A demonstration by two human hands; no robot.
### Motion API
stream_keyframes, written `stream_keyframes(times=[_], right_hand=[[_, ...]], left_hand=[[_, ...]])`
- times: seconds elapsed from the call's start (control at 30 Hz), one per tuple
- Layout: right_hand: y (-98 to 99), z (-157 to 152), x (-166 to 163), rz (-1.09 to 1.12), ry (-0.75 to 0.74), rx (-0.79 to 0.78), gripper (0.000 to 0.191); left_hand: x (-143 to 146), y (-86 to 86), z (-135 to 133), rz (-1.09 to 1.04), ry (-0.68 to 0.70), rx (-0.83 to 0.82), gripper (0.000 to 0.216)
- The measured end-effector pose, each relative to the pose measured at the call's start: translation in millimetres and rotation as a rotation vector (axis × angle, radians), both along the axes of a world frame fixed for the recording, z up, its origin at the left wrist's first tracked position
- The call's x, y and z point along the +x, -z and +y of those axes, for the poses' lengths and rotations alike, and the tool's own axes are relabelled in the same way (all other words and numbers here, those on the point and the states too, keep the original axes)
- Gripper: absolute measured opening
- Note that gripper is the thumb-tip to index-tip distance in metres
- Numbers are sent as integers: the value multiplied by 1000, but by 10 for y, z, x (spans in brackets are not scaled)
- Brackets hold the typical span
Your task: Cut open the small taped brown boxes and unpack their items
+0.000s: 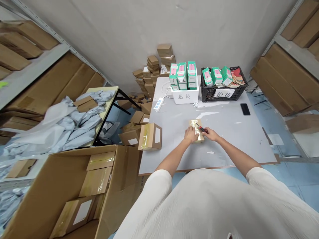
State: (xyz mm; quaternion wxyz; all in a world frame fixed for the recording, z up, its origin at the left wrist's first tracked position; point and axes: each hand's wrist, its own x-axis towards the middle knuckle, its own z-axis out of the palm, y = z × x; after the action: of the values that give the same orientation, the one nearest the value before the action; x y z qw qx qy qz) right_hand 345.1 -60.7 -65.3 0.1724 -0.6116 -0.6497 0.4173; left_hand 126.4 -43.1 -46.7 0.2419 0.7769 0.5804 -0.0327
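A small cardboard box [198, 140] with shiny tape across its top lies on the grey table [229, 139] in front of me. My left hand [191, 134] rests on the box's left side, its fingers lying over the taped top. In my right hand [211, 135] is a red and black utility knife [203, 129], gripped with the fingers closed. The knife's tip points up and left over the taped top; whether the blade touches the tape I cannot tell.
A taped carton [150, 136] stands at the table's left edge. Behind are a white bin [185, 97] and a black crate [208, 94] with green boxes, a power strip [159, 104], and a phone [245, 109] at right. A large open carton [124, 169] holds parcels at lower left.
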Motion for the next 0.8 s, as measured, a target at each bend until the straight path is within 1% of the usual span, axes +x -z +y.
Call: stream_keyframes(times=[0.13, 0.17, 0.23, 0.33, 0.47, 0.57, 0.67, 0.73, 0.8], right_hand=[[-18, 80, 74, 8, 43, 41, 30], [-27, 104, 94, -4, 50, 52, 30], [-38, 151, 129, -38, 64, 78, 29], [-28, 205, 163, -65, 82, 116, 28], [13, 232, 166, -74, 89, 160, 25], [27, 210, 144, -55, 106, 101, 26], [13, 160, 111, -10, 114, 12, 27], [-10, 123, 83, 1, 117, -3, 27], [-38, 89, 49, -14, 109, -7, 26]], left_hand=[[257, -6, -117, 72, -97, -47, 100], [316, -7, -142, 92, -120, -68, 108], [400, -12, -171, 123, -141, -107, 116], [424, -27, -157, 153, -79, -150, 117], [299, -23, -97, 195, 103, -172, 123], [132, 4, -71, 204, 187, -144, 120], [-34, 24, -70, 207, 201, -59, 109], [-102, 25, -80, 188, 186, -3, 94], [-123, 19, -94, 140, 169, 42, 73]])
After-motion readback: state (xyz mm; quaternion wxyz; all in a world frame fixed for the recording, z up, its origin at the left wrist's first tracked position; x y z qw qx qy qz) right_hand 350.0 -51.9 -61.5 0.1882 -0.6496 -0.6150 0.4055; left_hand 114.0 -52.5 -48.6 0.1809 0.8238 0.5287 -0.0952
